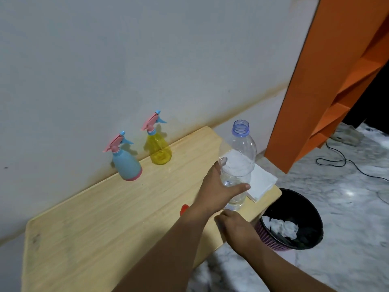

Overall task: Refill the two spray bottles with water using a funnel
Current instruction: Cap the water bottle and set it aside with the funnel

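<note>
Table (94, 218): pale wood, matt, fine straight grain, faintly stained at 9 o'clock. Water bottle (237, 163), at 3 o'clock on it: clear, glossy thin plastic; yellow sprayer (159, 150) at 12 o'clock: translucent plastic; blue sprayer (127, 165) beside it: opaque, smooth plastic. White pad (262, 183) past the bottle looks like matt paper; bin (294, 220) at 4 o'clock: woven plastic, glossy black liner, crumpled paper inside; floor (347, 207): polished marble-look.
</note>
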